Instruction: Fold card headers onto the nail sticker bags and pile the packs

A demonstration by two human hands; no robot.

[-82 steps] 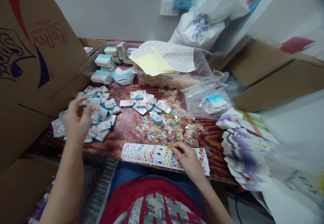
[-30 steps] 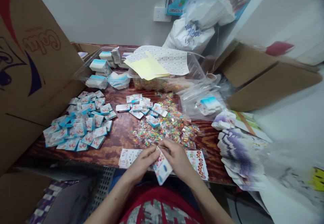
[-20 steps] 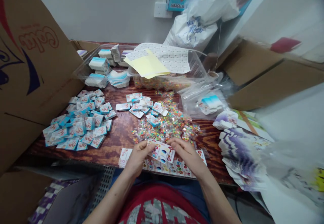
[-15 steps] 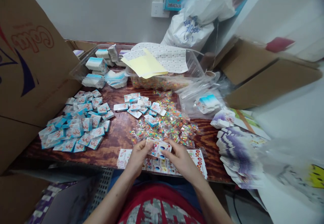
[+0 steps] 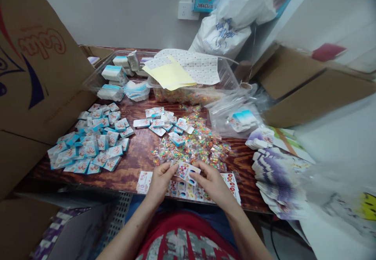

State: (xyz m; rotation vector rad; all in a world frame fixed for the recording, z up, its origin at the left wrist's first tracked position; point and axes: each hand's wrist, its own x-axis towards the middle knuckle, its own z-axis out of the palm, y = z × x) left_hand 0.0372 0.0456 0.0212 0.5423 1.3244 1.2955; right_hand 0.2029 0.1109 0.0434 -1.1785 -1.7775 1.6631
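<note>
Both hands pinch one small printed sticker sheet (image 5: pixel 185 172) near the table's front edge. My left hand (image 5: pixel 161 179) is closed on its left end, thumb on top. On the right end, my right hand (image 5: pixel 212 181) is closed with its thumb over the printed face. Beneath the hands lies a row of more sticker sheets (image 5: pixel 233 185), partly covered by them. Just beyond are many small clear packets of coloured candy (image 5: pixel 199 146). Small white-and-blue boxes with a red hand print (image 5: pixel 157 123) lie at the far side of the packets.
At left is a heap of similar small boxes (image 5: pixel 91 146) beside a large carton (image 5: pixel 38 76). Clear trays (image 5: pixel 229 85) stand at the back, with papers (image 5: pixel 173 72) on one. Purple-and-white flat cartons (image 5: pixel 276 177) are stacked at right, near a clear bag (image 5: pixel 214 115).
The held sticker sheet has turned slightly and shows more of its printed face. The hands stay in nearly the same place; the whole view has shifted a little.
</note>
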